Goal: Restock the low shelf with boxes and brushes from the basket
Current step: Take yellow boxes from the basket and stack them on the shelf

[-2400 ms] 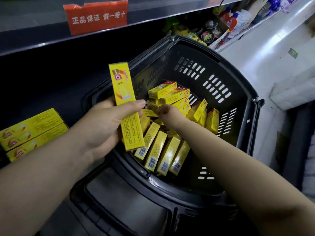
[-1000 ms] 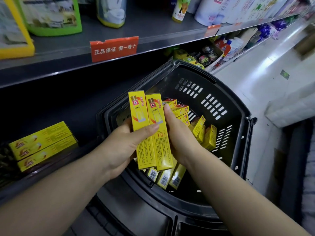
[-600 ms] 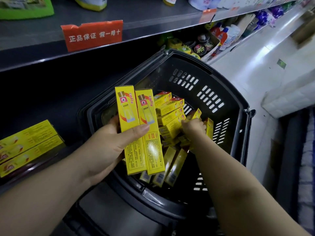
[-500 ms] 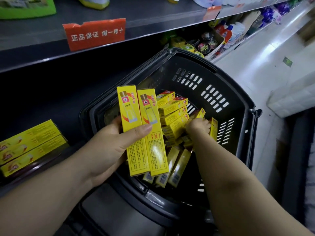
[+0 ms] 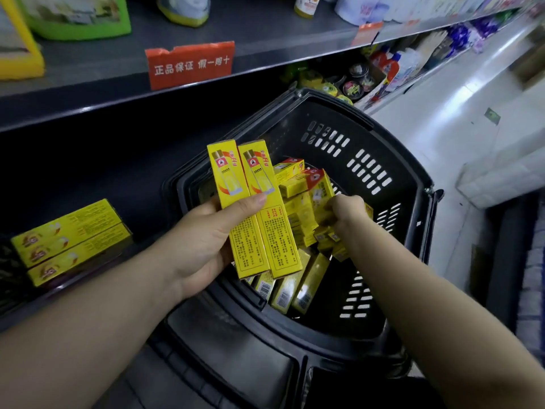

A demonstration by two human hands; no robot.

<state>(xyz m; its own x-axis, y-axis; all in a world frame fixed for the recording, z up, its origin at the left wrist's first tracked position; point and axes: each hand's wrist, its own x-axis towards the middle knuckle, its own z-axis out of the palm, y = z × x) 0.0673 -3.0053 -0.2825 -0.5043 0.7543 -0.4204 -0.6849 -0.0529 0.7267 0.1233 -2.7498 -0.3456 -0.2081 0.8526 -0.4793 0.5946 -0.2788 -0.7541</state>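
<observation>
Head view. The left hand (image 5: 203, 240) clamps 2 upright yellow boxes (image 5: 256, 214) side by side, thumb across their fronts; its fingers are hidden behind them. The right hand (image 5: 346, 209), at 3 o'clock of these, curls onto a tilted box (image 5: 320, 190) on the basket pile (image 5: 298, 284); its fingertips are hidden, so the exact grip is hard to make out. The pile fills the black basket (image 5: 368, 172), partly covered by both hands and the held boxes. The basket's near end is cut off at 6 o'clock.

At 9 o'clock, 2 stacked boxes (image 5: 70, 240) lie on the low shelf (image 5: 97, 172), just inside its front edge; the shelf interior is dark, with open room between the stack and the basket rim. At 12 o'clock, a red tag (image 5: 190, 64) hangs on the upper shelf (image 5: 265, 36). Floor (image 5: 442, 137) lies open at 2 o'clock.
</observation>
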